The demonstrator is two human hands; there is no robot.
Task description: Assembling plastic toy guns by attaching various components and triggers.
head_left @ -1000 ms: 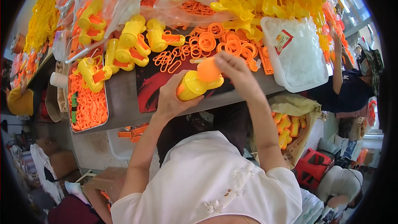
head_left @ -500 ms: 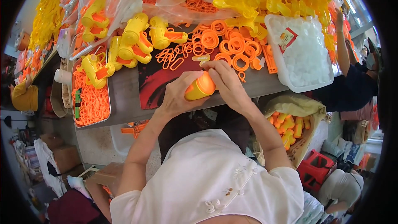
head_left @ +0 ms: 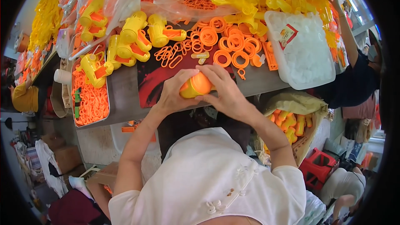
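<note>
From the head view, we judge the yellow-and-orange plastic toy piece [head_left: 196, 86] to be light, stiff and smooth, best taken around its rounded body. It sits at the near edge of the counter [head_left: 125, 96], just below the loose orange rings [head_left: 233, 46]. Our left hand [head_left: 173, 93] wraps its yellow end closed, and our right hand [head_left: 223, 89] closes over the orange cap.

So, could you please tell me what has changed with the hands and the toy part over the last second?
The yellow toy part with the orange cap was held up in the left hand with the right hand on its cap; both hands have since closed around it and drawn it slightly nearer the body. The finished yellow toys, orange rings and white bag stayed put.
</note>
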